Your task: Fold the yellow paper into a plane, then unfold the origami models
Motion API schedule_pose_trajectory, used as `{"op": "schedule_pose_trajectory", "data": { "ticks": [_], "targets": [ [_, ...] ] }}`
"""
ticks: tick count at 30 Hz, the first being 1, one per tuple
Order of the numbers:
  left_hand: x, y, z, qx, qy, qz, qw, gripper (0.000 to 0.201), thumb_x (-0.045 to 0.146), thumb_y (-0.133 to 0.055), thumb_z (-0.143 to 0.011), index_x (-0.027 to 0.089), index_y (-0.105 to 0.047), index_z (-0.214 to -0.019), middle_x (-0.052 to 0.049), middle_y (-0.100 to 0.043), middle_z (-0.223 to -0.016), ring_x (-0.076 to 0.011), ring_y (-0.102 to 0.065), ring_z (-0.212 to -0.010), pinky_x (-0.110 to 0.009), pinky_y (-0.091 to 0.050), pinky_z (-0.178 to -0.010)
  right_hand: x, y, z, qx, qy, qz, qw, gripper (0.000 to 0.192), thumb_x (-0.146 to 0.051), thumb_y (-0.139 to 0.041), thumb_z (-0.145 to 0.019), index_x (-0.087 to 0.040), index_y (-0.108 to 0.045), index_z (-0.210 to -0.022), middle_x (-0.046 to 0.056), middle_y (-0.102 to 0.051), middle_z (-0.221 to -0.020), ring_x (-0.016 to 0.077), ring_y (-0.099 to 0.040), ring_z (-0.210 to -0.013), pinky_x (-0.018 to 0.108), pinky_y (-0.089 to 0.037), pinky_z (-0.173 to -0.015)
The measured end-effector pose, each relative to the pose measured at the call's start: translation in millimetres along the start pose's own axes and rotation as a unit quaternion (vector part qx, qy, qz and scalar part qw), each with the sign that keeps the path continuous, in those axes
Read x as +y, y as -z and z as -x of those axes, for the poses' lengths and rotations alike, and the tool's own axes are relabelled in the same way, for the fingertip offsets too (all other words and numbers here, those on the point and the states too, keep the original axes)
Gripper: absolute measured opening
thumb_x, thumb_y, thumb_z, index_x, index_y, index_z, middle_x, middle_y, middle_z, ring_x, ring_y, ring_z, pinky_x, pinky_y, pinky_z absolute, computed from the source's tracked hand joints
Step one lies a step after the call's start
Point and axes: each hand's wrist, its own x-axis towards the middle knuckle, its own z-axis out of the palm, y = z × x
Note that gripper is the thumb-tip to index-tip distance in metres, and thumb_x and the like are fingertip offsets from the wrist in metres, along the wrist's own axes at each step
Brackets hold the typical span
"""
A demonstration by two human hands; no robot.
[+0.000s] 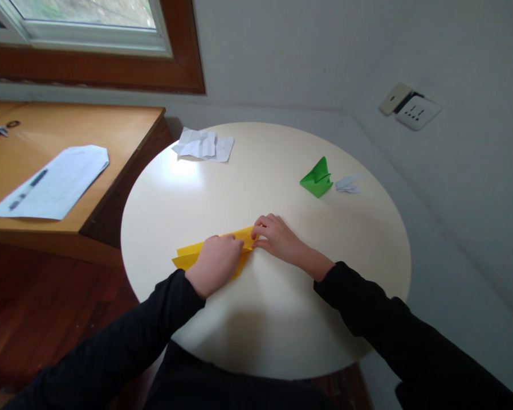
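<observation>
Hands press folded yellow paper point(188, 254) near the round table's point(367, 296) front edge: left hand point(216, 263) curled flat, right hand point(277, 234) pinching its tip; uneven pressure could skew the crease.

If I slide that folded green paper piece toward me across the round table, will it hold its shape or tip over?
The green paper piece looks thin and very light, so it would probably skid easily on the smooth round table. It stands up in a peaked fold, so a push high up may well tip or flatten it. Its creases likely give some stiffness, but a firm pinch would probably crush it.
</observation>
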Motion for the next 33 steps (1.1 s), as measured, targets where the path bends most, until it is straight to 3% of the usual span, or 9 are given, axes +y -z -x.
{"op": "schedule_pose_trajectory", "data": {
  "ticks": [6,11,18,33],
  "targets": [
    [-14.6,8.6,-16.1,-0.042,0.01,0.022,0.999,0.024,0.018,-0.044,-0.083,0.017,-0.068,-0.084,-0.011,-0.069,-0.08,-0.0229,-0.066,-0.075,-0.029,-0.045,-0.063,1.2,-12.6,11.4,0.033,0.029,-0.101,0.994,0.014,-0.013,-0.051,-0.087,-0.019,-0.063,-0.082,0.004,-0.065,-0.08,0.0171,-0.055,-0.078,0.031,-0.043,-0.076],
    [-24.2,14.9,-23.3,-0.083,-0.008,0.059,0.995,0.026,0.02,-0.043,-0.081,0.016,-0.068,-0.083,-0.011,-0.07,-0.08,-0.0219,-0.065,-0.077,-0.029,-0.044,-0.066,1.9,-16.3,18.2,0.075,0.043,-0.159,0.983,0.002,-0.022,-0.063,-0.082,-0.02,-0.065,-0.081,0.003,-0.066,-0.084,0.0166,-0.057,-0.082,0.031,-0.043,-0.078],
    [-29.4,16.1,-24.3,-0.091,-0.021,0.08,0.992,0.025,0.021,-0.044,-0.08,0.017,-0.068,-0.078,-0.011,-0.07,-0.079,-0.0223,-0.064,-0.077,-0.028,-0.04,-0.064,-8.2,-24.3,14.1,0.113,-0.033,-0.144,0.983,0.008,-0.018,-0.068,-0.078,-0.019,-0.064,-0.071,0.001,-0.064,-0.074,0.0146,-0.055,-0.072,0.028,-0.04,-0.071],
    [-33.7,7.4,-28.6,-0.099,-0.002,0.127,0.987,0.026,0.02,-0.046,-0.079,0.013,-0.068,-0.09,-0.013,-0.07,-0.087,-0.021,-0.065,-0.082,-0.025,-0.042,-0.066,-20.0,-4.4,-0.5,-0.016,-0.143,-0.124,0.982,0.011,-0.014,-0.064,-0.078,-0.017,-0.063,-0.068,0.001,-0.058,-0.074,0.0151,-0.052,-0.076,0.029,-0.039,-0.075]
  ]
}}
